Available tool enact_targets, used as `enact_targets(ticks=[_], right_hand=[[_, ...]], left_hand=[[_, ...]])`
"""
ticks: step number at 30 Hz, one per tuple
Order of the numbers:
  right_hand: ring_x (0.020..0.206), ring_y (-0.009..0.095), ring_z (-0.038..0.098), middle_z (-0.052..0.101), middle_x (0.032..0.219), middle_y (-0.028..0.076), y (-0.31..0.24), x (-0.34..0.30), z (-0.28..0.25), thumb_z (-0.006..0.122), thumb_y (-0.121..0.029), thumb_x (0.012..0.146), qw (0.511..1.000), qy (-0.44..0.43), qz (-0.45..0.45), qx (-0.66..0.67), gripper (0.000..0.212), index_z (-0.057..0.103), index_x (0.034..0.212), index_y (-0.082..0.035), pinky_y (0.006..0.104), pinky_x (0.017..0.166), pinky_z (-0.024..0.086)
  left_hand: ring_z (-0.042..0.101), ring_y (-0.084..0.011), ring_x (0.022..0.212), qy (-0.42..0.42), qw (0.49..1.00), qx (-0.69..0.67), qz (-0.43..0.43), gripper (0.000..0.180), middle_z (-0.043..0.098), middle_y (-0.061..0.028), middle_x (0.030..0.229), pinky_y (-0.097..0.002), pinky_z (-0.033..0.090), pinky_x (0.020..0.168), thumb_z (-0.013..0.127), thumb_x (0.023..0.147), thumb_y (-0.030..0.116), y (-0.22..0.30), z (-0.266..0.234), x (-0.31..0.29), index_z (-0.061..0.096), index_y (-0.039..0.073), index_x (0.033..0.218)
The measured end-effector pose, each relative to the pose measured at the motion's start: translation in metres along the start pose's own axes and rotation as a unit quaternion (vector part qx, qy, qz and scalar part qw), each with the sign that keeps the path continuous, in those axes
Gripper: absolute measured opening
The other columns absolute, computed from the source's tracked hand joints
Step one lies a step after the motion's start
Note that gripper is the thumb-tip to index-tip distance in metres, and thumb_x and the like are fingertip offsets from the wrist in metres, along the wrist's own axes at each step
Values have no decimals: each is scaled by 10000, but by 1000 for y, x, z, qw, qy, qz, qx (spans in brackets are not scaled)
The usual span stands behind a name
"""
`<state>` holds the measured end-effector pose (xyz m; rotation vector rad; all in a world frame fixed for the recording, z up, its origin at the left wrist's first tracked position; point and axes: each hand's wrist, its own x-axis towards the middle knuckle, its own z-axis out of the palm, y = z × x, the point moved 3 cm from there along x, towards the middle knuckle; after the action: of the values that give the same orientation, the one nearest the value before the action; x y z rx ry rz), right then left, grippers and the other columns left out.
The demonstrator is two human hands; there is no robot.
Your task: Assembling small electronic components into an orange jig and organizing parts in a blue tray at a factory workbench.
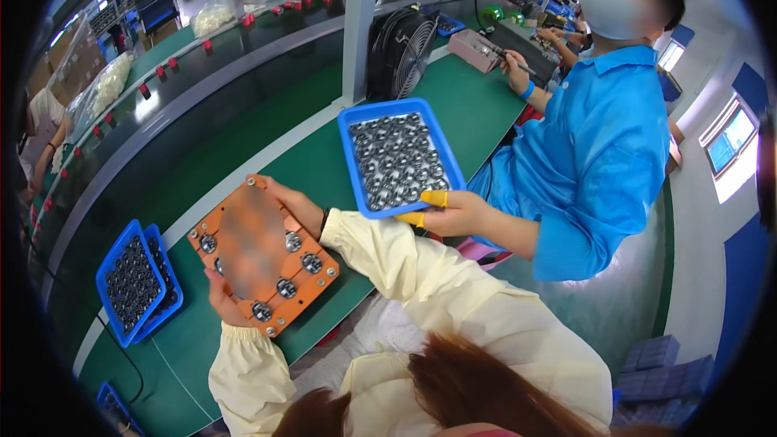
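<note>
An orange fixture plate (309, 294) with round black-and-silver parts set along its edges is held tilted over the green bench. My left hand (227, 298) grips its lower left edge, the thumb lying on top. At the upper right edge my right hand (293, 204) closes around the plate, with some fingers hidden beneath. The middle of the plate is blurred. Just right of it, a co-worker's hand (460, 214) with yellow finger cots holds a blue tray (349, 154) filled with rows of small round dark metal parts.
Two overlapping blue trays (104, 275) of dark parts sit on the bench at left. A co-worker in a blue shirt (583, 162) is close on my right. A black fan (402, 53) stands by a grey post (362, 28). Beyond runs a curved conveyor (243, 65).
</note>
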<state>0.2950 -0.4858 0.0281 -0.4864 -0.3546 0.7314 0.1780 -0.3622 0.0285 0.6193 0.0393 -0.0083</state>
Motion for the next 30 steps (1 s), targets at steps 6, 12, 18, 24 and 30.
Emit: enact_targets(ticks=[6, 12, 18, 24, 30], right_hand=[[1236, 238, 349, 297, 1378, 93, -13, -42, 24, 335, -454, 918, 995, -95, -29, 18, 596, 179, 1385, -118, 378, 1022, 304], [1183, 232, 422, 392, 1324, 94, 1, -109, 2, 327, -491, 909, 994, -94, 18, 57, 586, 258, 1356, -118, 378, 995, 344], [1202, 219, 412, 383, 1343, 88, -3, -167, -20, 301, -521, 905, 993, -84, 83, 16, 611, 267, 1354, -109, 377, 990, 344], [1204, 196, 400, 347, 1352, 59, -58, -206, -6, 318, -455, 929, 992, -82, 2, -99, 581, 218, 1374, -94, 350, 991, 328], [1003, 175, 540, 546, 1095, 99, -129, -244, -8, 382, -297, 932, 912, -92, -26, -399, 375, 457, 1176, -22, 305, 840, 433]], left_hand=[[433, -305, 1152, -30, 997, -34, 57, 675, 390, -142, 1311, -470, 370, 952, 408, 858, 546, -15, 19, 0, 305, 61, 1317], [402, -291, 1173, -96, 992, -44, 67, 722, 360, -129, 1333, -462, 348, 970, 413, 837, 586, -49, 43, -18, 291, 74, 1331], [313, -296, 1251, -174, 974, -5, 147, 727, 278, -113, 1396, -494, 261, 1022, 313, 850, 618, -78, 57, -27, 263, 103, 1360], [343, -290, 1234, -189, 970, 9, 155, 705, 318, -128, 1370, -488, 279, 1013, 316, 866, 591, -95, 96, -17, 271, 83, 1353], [407, -372, 1175, -64, 989, -13, 135, 829, 309, -186, 1355, -534, 401, 917, 340, 789, 692, -114, 163, -8, 231, 110, 1369]])
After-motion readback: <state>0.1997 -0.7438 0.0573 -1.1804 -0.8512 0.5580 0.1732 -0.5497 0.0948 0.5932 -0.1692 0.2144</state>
